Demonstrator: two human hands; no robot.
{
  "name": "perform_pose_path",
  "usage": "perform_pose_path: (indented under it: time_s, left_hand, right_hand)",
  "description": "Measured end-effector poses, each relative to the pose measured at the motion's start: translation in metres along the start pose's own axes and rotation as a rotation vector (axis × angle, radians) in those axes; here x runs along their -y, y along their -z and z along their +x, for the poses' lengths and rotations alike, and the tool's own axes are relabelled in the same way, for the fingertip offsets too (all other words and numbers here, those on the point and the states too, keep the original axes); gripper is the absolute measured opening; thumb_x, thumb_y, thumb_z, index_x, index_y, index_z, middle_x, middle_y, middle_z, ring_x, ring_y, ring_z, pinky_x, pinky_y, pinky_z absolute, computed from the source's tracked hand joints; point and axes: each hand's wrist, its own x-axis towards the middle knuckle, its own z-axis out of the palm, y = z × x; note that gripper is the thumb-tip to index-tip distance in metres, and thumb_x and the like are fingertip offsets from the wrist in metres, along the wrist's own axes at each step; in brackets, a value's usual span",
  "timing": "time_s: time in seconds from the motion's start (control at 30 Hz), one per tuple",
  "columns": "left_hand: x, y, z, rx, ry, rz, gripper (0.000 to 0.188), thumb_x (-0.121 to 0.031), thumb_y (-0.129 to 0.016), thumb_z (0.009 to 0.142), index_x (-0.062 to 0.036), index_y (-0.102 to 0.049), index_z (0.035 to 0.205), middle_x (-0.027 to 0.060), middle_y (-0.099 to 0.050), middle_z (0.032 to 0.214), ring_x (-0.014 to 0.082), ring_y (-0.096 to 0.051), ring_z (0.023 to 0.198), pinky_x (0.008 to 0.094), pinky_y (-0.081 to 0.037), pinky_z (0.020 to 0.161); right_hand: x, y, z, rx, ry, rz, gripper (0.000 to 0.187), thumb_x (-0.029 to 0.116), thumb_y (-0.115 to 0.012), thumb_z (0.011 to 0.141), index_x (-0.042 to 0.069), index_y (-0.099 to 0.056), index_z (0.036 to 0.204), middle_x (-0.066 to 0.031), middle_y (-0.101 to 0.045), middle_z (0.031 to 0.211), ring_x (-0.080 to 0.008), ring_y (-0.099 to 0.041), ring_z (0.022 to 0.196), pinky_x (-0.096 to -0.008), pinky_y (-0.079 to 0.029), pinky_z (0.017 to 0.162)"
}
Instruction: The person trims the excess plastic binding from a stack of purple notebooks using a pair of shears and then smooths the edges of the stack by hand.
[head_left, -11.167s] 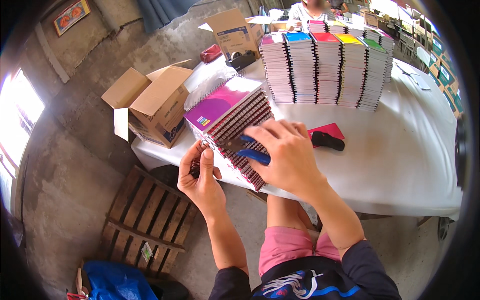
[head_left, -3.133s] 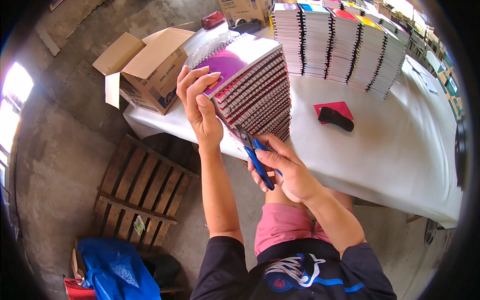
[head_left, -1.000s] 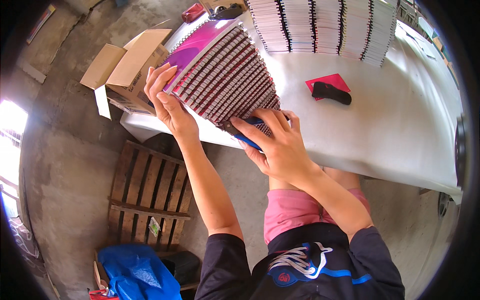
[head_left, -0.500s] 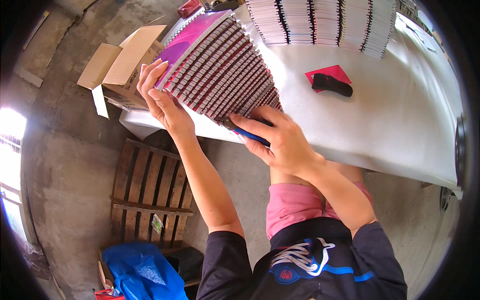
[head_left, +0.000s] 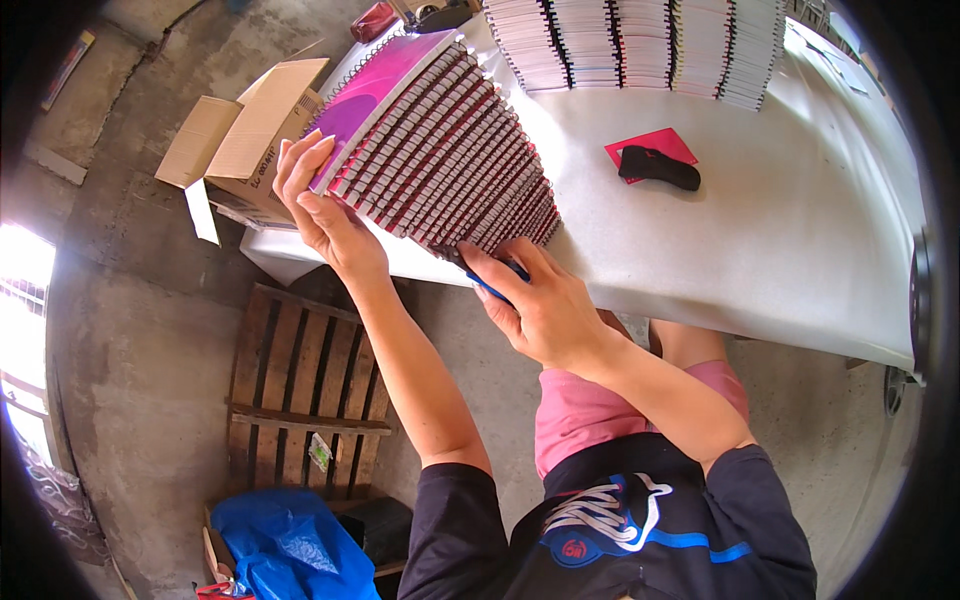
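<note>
I had my left hand [head_left: 330,215] clasped on the corner of a leaning stack of coil-bound notebooks [head_left: 440,150], fingers over the purple top cover and thumb down against the side. The stack sat on the white-covered table [head_left: 760,240], its rows of coils turned toward me. Taking it as the centre of a dial, that hand was at eight o'clock.

At five o'clock, my right hand [head_left: 545,305] was wrapped around a pair of blue-handled cutters [head_left: 489,288], their dark nose up at the stack's lower edge (whether the blades had met, I couldn't tell, since my own fingers covered most of the tool).

At three o'clock a black, rounded object [head_left: 660,169] lay partly over a red card [head_left: 672,143]. Taller piles of bound books [head_left: 630,45] stood at two, and an open cardboard box [head_left: 265,150] at nine. Down at seven were a slatted wooden pallet [head_left: 310,375] and, beyond it, a blue plastic bag [head_left: 290,545].
</note>
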Motion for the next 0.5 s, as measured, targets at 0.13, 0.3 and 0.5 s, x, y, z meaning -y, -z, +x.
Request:
perform_pose_path:
  time_s: [0.13, 0.3, 0.5]
  left_hand:
    - [0.001, 0.002, 0.0, -0.009, 0.002, -0.004, 0.055, -0.047, -0.021, 0.096, -0.0065, -0.058, 0.105, 0.0075, -0.053, 0.113, 0.0266, -0.036, 0.122, 0.0434, -0.023, 0.107]
    - [0.002, 0.0, 0.0, -0.012, -0.022, -0.022, 0.055, -0.047, -0.023, 0.097, -0.0061, -0.058, 0.104, 0.0079, -0.054, 0.111, 0.027, -0.036, 0.121, 0.0437, -0.023, 0.106]
    - [0.004, 0.001, 0.0, -0.021, 0.002, -0.013, 0.055, -0.048, -0.024, 0.096, -0.0056, -0.059, 0.102, 0.0081, -0.054, 0.111, 0.0272, -0.036, 0.122, 0.043, -0.023, 0.106]
  right_hand:
    - [0.0, -0.003, -0.001, -0.006, 0.002, -0.039, 0.038, 0.019, -0.055, 0.085, 0.015, -0.048, 0.123, -0.0106, -0.048, 0.086, -0.0282, -0.055, 0.078, -0.0388, -0.049, 0.063]
    - [0.009, -0.017, -0.004, -0.056, -0.15, 0.452, 0.034, 0.019, -0.05, 0.09, 0.012, -0.045, 0.123, -0.012, -0.052, 0.088, -0.0267, -0.056, 0.078, -0.0357, -0.048, 0.063]
    - [0.029, -0.001, 0.0, 0.215, -0.696, 1.081, 0.031, 0.018, -0.052, 0.09, 0.008, -0.048, 0.119, -0.0128, -0.051, 0.088, -0.027, -0.053, 0.077, -0.0349, -0.044, 0.069]
